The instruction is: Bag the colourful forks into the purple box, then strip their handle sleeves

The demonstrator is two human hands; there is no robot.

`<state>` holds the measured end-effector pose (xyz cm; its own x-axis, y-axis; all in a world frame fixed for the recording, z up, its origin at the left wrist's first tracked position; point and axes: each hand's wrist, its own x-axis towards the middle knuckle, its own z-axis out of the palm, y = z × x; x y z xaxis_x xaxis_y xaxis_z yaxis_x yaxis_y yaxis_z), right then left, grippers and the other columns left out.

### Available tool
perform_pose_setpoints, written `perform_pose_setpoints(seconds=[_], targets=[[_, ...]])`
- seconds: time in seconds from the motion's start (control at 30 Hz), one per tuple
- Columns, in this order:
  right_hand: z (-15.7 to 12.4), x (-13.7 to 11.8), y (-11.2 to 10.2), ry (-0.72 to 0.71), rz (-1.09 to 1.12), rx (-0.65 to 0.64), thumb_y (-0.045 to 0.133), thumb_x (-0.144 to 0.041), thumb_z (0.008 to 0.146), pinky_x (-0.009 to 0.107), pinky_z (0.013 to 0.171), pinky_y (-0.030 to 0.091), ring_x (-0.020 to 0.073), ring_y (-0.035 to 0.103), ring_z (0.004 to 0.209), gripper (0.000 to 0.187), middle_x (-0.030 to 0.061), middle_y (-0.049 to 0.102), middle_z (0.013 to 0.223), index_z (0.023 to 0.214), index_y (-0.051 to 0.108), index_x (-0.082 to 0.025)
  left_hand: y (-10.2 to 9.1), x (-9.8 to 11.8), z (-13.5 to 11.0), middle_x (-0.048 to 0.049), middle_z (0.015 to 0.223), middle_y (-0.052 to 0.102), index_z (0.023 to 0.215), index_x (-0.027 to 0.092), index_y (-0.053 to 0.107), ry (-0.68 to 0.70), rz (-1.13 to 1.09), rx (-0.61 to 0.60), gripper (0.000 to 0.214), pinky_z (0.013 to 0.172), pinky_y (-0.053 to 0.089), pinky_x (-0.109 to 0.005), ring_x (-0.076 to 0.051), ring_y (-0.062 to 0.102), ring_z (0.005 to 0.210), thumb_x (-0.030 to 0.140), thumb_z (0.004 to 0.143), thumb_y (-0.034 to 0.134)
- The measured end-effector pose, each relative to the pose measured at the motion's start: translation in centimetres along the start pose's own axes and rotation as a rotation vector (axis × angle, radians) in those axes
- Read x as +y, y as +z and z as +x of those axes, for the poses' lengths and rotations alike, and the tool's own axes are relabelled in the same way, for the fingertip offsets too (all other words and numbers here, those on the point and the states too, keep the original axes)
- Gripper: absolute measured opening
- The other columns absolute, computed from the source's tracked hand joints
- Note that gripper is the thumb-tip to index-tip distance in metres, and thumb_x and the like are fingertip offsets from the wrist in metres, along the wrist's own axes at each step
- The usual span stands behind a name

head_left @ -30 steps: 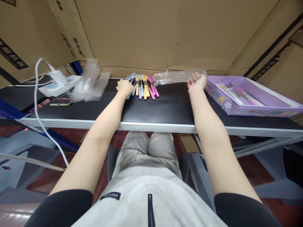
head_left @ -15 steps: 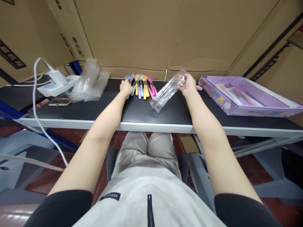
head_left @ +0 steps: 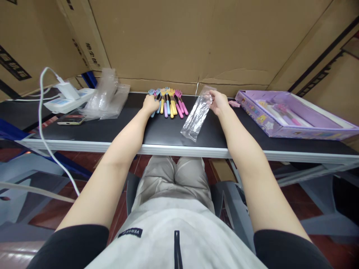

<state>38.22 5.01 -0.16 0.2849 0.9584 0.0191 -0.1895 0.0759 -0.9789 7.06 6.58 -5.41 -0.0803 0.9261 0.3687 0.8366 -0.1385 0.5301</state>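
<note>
Several small back scratchers (head_left: pixel 172 106) with claw-like heads and blue, yellow, purple and pink handles lie side by side on the black table. My left hand (head_left: pixel 150 104) is at the left end of this row, its fingers curled round a blue back scratcher (head_left: pixel 153 114), partly hidden beneath them. To the right, my right hand (head_left: pixel 218 101) is closed on the upper end of a clear plastic bag (head_left: pixel 196 118). The bag hangs slantwise, its lower end towards the table's front edge. It looks flat, with nothing visible inside.
A purple printed box (head_left: pixel 269 129) at the right contains packaged pink and white items. Beside it lies a small pink piece (head_left: pixel 234 104). Clear bags (head_left: pixel 105 99), a power strip (head_left: pixel 70 104) with a white cable, and a phone-like device (head_left: pixel 71 119) are at the left. Cardboard (head_left: pixel 168 41) stands behind.
My right hand has turned and closed more on the bag's upper end; the bag now hangs steeper and lower. My left hand has shifted slightly right at the row's left end.
</note>
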Motion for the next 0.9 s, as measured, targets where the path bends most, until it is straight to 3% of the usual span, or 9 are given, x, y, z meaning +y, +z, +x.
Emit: perform_pose_setpoints(seconds=[0.1, 0.17, 0.27, 0.37, 0.47, 0.7, 0.9], targets=[[-0.1, 0.0, 0.2, 0.019, 0.024, 0.007, 0.077, -0.020, 0.091, 0.027, 0.062, 0.064, 0.0143, 0.064, 0.062, 0.013, -0.0032, 0.068, 0.072, 0.098, 0.067, -0.024, 0.1, 1.2, -0.1, -0.0249, 0.157, 0.074, 0.143, 0.014, 0.078, -0.037, 0.009, 0.056, 0.047, 0.141, 0.044, -0.049, -0.037, 0.065, 0.157, 0.022, 0.102, 0.056], [-0.2, 0.0, 0.3, 0.045, 0.045, 0.009, 0.077, -0.017, 0.090, 0.025, 0.059, 0.063, 0.0135, 0.064, 0.060, 0.016, -0.0033, 0.069, 0.072, 0.097, 0.064, -0.024, -0.4, 2.6, -0.6, -0.0238, 0.163, 0.070, 0.144, 0.016, 0.077, 0.067, -0.035, 0.067, 0.045, 0.143, 0.040, -0.048, -0.036, 0.060, 0.162, 0.025, 0.105, 0.057], [-0.6, 0.0, 0.5, 0.049, 0.074, 0.009, 0.078, -0.014, 0.089, 0.024, 0.060, 0.065, 0.0138, 0.069, 0.063, 0.021, -0.0032, 0.070, 0.075, 0.098, 0.062, -0.024, -1.6, 4.7, -1.8, -0.0188, 0.172, 0.064, 0.145, 0.026, 0.075, 0.225, -0.101, 0.087, 0.042, 0.146, 0.032, -0.054, -0.038, 0.049, 0.171, 0.042, 0.108, 0.067], [-1.1, -0.1, 0.7, 0.059, 0.083, -0.001, 0.074, -0.010, 0.090, 0.025, 0.065, 0.067, 0.0149, 0.073, 0.067, 0.020, -0.0022, 0.071, 0.076, 0.098, 0.062, -0.024, -2.9, 6.6, -3.0, -0.0168, 0.173, 0.063, 0.144, 0.028, 0.074, 0.298, -0.102, 0.117, 0.043, 0.147, 0.030, -0.055, -0.039, 0.046, 0.172, 0.052, 0.110, 0.065], [-1.8, -0.2, 0.9, 0.101, 0.053, -0.063, 0.068, -0.007, 0.093, 0.026, 0.068, 0.067, 0.0150, 0.071, 0.067, 0.016, -0.0001, 0.073, 0.074, 0.096, 0.065, -0.022, -3.3, 7.6, -3.8, -0.0160, 0.171, 0.064, 0.143, 0.028, 0.075, 0.349, -0.102, 0.109, 0.040, 0.145, 0.033, -0.053, -0.039, 0.049, 0.169, 0.051, 0.112, 0.062], [-4.3, 0.2, 2.3, 0.171, -0.121, -0.309, 0.070, -0.003, 0.100, 0.020, 0.059, 0.054, 0.0105, 0.060, 0.055, 0.018, 0.0001, 0.070, 0.067, 0.090, 0.068, -0.018, -0.6, 7.1, -3.2, -0.0177, 0.158, 0.074, 0.142, 0.022, 0.077, 0.523, -0.118, -0.019, 0.039, 0.139, 0.044, -0.056, -0.037, 0.063, 0.157, 0.039, 0.113, 0.058], [-6.0, 0.5, 3.3, 0.141, -0.146, -0.476, 0.071, 0.007, 0.094, 0.022, 0.068, 0.058, 0.0113, 0.067, 0.061, 0.025, -0.0022, 0.070, 0.069, 0.088, 0.070, -0.017, 1.4, 6.0, -2.1, -0.0190, 0.150, 0.075, 0.142, 0.016, 0.081, 0.537, -0.121, -0.126, 0.043, 0.137, 0.047, -0.054, -0.034, 0.069, 0.148, 0.031, 0.113, 0.054]])
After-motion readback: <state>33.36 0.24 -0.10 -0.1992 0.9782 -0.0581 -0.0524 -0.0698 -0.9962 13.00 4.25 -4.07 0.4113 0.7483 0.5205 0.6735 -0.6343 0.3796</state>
